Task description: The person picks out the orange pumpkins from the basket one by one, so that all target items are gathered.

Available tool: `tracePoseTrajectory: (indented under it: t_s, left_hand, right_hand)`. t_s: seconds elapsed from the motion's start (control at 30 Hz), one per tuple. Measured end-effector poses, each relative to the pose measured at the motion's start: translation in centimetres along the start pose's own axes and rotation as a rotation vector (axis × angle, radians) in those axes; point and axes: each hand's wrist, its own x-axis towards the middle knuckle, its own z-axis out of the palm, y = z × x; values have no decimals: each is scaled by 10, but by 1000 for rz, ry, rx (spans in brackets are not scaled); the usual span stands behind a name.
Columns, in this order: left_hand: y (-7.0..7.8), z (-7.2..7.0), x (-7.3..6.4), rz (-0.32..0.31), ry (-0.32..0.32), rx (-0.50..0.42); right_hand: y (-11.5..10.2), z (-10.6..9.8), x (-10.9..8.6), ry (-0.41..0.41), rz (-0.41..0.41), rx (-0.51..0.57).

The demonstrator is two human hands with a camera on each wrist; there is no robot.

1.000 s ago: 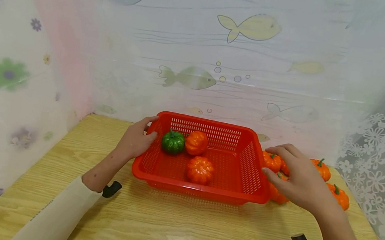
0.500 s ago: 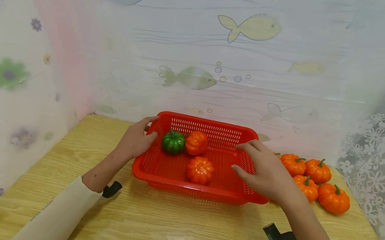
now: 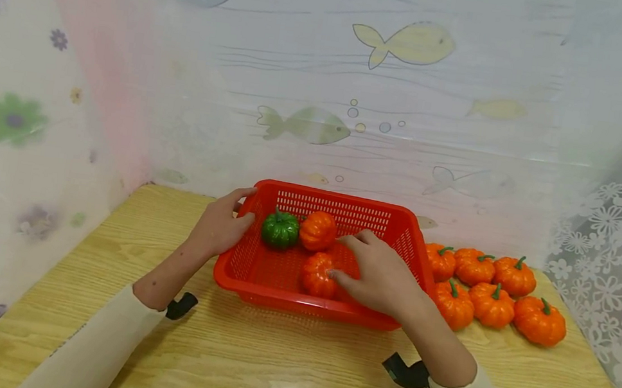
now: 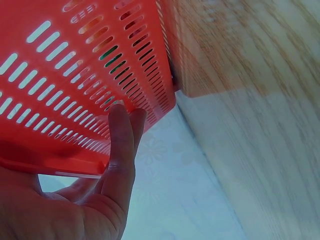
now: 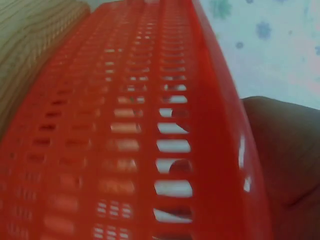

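A red plastic basket [image 3: 286, 298] with slotted walls stands on the table, holding a small green pumpkin [image 3: 280, 230] and two small orange ones. My left hand [image 3: 222, 225] grips the basket's left rim, thumb over the edge; in the left wrist view its fingers [image 4: 121, 140] lie along the outer wall. Over the basket's right half reaches my right hand [image 3: 385, 277], its thumb and fingers spread. Its thumb tip overlaps the front orange pumpkin [image 3: 315, 275], and its fingertips come close to the rear orange pumpkin [image 3: 318, 230]. The right wrist view shows mostly basket wall [image 5: 145, 125].
Several orange pumpkins [image 3: 494, 305] with green stems sit in two rows right of the basket, the nearest ones beside its wall. A wall covering [image 3: 281, 61] printed with fish rises behind the wood-grain table [image 3: 243, 367].
My right hand has moved left from above the pumpkins beside the basket, across its right rim, to the front orange pumpkin inside. The left hand and basket have stayed put.
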Motion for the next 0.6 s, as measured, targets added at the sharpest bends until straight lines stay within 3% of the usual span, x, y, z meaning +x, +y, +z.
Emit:
tracePoseTrajectory:
  t_s: [0.27, 0.6]
  left_hand:
    - [0, 0, 0, 3, 8, 7]
    - [-1, 0, 0, -5, 9, 12]
  right_hand:
    - [-13, 13, 17, -87, 88, -35]
    - [-24, 28, 31, -186, 271, -64]
